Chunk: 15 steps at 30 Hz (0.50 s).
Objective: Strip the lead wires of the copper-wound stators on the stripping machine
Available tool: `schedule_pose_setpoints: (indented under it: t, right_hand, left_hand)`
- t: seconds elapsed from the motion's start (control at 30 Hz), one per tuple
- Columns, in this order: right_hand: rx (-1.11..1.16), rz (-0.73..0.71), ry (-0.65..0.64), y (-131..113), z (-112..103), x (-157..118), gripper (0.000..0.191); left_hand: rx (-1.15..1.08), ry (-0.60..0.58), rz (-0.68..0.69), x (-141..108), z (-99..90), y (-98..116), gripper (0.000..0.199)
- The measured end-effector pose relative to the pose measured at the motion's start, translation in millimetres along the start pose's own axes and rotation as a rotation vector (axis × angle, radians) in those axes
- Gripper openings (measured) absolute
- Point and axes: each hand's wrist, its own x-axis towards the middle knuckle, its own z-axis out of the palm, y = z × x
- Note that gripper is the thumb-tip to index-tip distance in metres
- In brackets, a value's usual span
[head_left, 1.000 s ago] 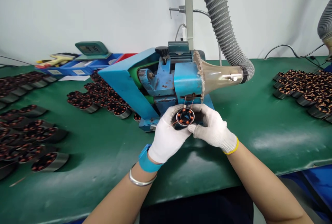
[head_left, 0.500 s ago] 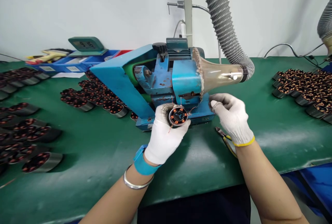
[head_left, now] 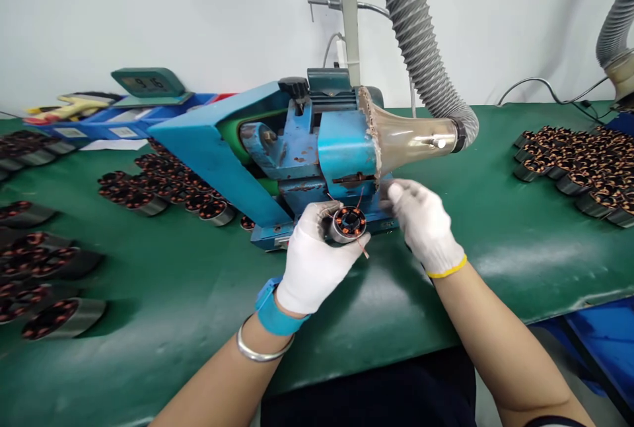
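My left hand [head_left: 319, 259], in a white glove, is closed around a motor stator [head_left: 349, 224], a round metal ring with copper windings inside. Its wound face points up toward me, and thin loose wire ends stick out from it. To the right, my right hand [head_left: 423, 226], also gloved, hovers close to the base of a blue belt machine [head_left: 347, 143]. Its fingers are bent and their dark tips are blurred, so whether they pinch anything is unclear. The stator is held just in front of the machine.
Several stators [head_left: 64, 318] stand in groups on the green bench mat [head_left: 198, 308] at left, with another group [head_left: 584, 169] at right. A clear funnel [head_left: 416, 143] joins a grey hose [head_left: 416, 31]. Blue bins [head_left: 104, 125] and a digital clock [head_left: 148, 84] stand behind.
My right hand has moved left toward the stator, and the pliers seen beside it earlier are now hidden. The stator has turned and tilted in my left hand. The camera view has shifted slightly.
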Motion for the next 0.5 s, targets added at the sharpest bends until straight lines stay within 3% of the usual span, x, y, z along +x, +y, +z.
schedule_pose_setpoints:
  t: [0.07, 0.13, 0.27, 0.5]
  right_hand:
    - [-0.164, 0.041, -0.16, 0.1, 9.8, -9.0, 0.049]
    - [-0.245, 0.018, -0.234, 2.1, 21.5, -16.8, 0.058]
    - [-0.249, -0.051, -0.201, 8.7, 35.2, -17.1, 0.048]
    - [-0.138, -0.173, -0.207, 11.9, 32.6, -11.6, 0.043]
  left_hand:
    - [0.006, 0.057, -0.03, 3.9, 0.7, -1.3, 0.049]
    - [0.052, 0.098, -0.03, 8.7, 1.4, -0.5, 0.047]
    - [0.099, 0.147, -0.029, 18.7, 4.0, 4.8, 0.043]
    - [0.072, 0.148, 0.03, 25.6, 9.5, 10.0, 0.044]
